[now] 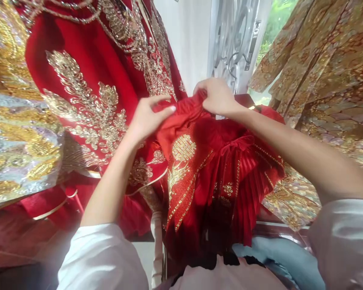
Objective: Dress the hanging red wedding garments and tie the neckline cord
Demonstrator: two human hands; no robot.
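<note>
A red pleated skirt (245, 181) with gold beaded trim, a small bow and a round gold emblem hangs in front of me. Its gathered waistband (187, 108) stretches between my two hands. My right hand (216, 96) is closed on the band's far end, its fingertips pinching the cloth. At the near left end, my left hand (145, 119) has its thumb lying on the cloth and its index finger reaching over it; the other fingers are hidden. Left of the skirt hangs a red jacket (75, 125) with gold embroidery and bead strings.
A gold-and-silver sequinned garment (21, 133) hangs at the far left. Another gold patterned garment (329, 80) is on the right. Several pale hangers (232, 36) hang at the back near a window. Blue-grey cloth (281, 253) lies low at the right, beside a pale post (157, 241).
</note>
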